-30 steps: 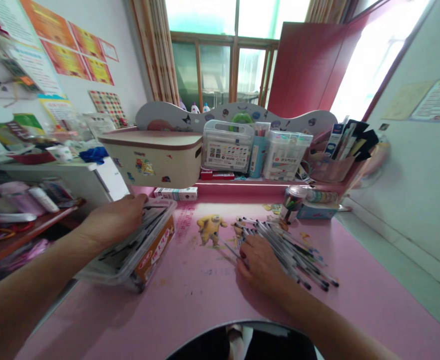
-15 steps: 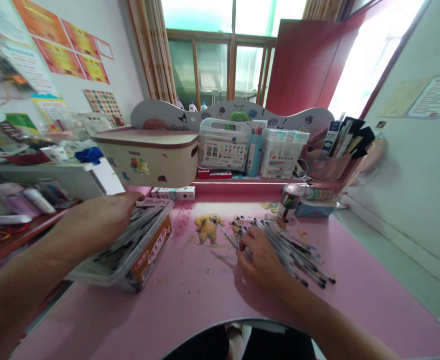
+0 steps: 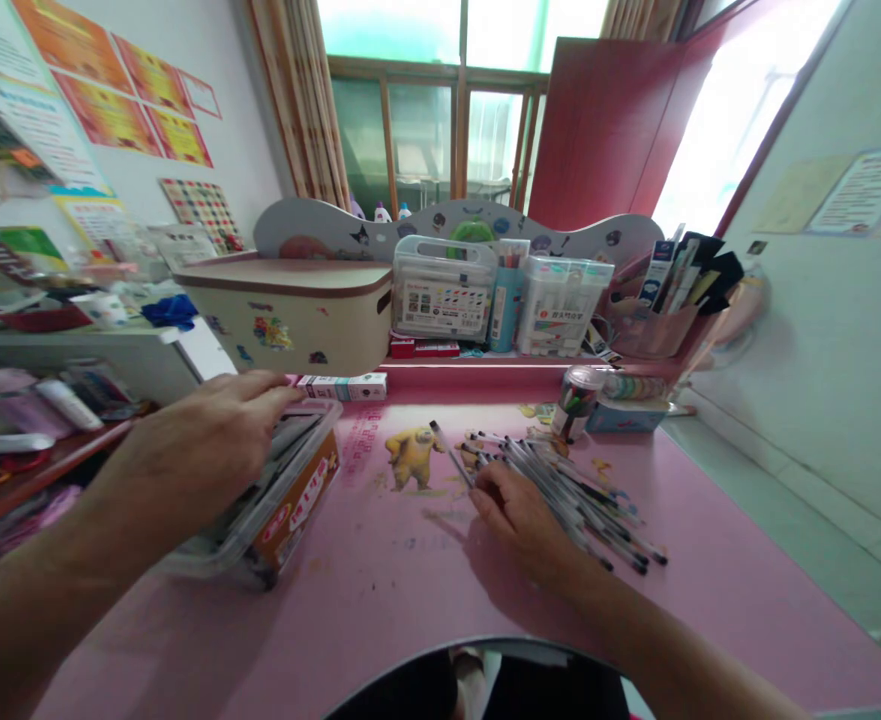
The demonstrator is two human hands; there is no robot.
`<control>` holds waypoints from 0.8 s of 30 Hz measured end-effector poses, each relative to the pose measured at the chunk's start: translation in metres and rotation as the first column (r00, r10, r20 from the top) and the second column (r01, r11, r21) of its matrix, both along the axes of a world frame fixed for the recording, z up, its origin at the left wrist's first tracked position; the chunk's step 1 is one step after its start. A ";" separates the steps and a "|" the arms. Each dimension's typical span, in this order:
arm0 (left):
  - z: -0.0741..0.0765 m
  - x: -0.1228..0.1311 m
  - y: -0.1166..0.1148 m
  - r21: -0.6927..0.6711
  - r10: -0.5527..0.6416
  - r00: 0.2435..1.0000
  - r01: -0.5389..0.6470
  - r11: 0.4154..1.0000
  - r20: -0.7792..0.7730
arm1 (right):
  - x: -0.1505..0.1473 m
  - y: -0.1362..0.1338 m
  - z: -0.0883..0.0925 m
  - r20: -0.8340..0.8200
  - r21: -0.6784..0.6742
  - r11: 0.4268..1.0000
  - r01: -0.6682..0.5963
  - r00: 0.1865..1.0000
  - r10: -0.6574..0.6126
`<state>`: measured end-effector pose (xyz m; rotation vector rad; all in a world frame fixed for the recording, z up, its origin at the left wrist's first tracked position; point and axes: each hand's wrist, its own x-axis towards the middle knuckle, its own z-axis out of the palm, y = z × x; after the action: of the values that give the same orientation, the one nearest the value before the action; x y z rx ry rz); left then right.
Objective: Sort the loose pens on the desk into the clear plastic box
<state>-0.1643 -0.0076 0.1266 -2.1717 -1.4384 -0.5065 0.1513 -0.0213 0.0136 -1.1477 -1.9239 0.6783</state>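
Observation:
My right hand (image 3: 522,515) pinches a clear pen (image 3: 449,450) with a dark tip, which slants up and left from the fingers. Under and beside this hand lies a loose pile of pens (image 3: 571,490), mostly clear with black ends. My left hand (image 3: 211,430) is above a clear plastic box (image 3: 241,545), fingers stretched to the right and nothing visible in them. Pens or similar sticks (image 3: 290,440) fill the box, partly hidden by the hand. An orange-brown label (image 3: 301,505) runs along the box's right side.
At the back of the pink desk (image 3: 380,620), a shelf carries a cream lidded bin (image 3: 290,325), a clear marker case (image 3: 444,295) and another marker box (image 3: 564,305). Below stand a clear jar of pens (image 3: 579,400) and a blue box (image 3: 627,415).
My left hand has risen slightly from the box, its fingers straighter. The pen in my right hand has tilted up a little, its dark end higher.

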 end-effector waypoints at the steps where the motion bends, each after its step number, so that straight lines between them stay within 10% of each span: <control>1: 0.001 0.014 -0.008 0.009 -0.074 0.997 0.075 0.997 -0.016 | 0.000 0.000 0.001 -0.036 -0.058 0.998 -0.018 0.999 0.016; 6: -0.024 0.092 -0.040 -0.074 -0.381 0.921 0.387 0.919 0.079 | 0.000 0.003 -0.003 -0.373 -0.312 0.931 -0.192 0.926 0.066; 10: -0.053 0.130 -0.028 -0.398 -0.121 0.925 0.269 0.877 0.359 | 0.002 0.007 -0.008 -0.646 -0.403 0.831 -0.383 0.762 0.038; 14: -0.067 0.145 -0.003 -0.492 0.167 0.533 0.557 0.669 0.830 | 0.004 0.010 -0.008 -0.746 -0.397 0.764 -0.508 0.664 0.054; 18: -0.080 0.159 0.001 -0.272 0.416 0.042 0.815 0.512 0.908 | 0.006 0.010 -0.009 -0.770 -0.407 0.690 -0.598 0.632 0.093; 24: -0.099 0.171 -0.007 -0.189 0.388 -0.006 0.866 0.463 0.922 | 0.000 0.009 -0.016 -0.786 -0.479 0.643 -0.598 0.618 -0.011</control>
<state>0.0070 -0.0142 0.0276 -3.0976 -2.0405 -2.5934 0.1512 -0.0123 -0.0019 -0.6934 -1.1153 1.9160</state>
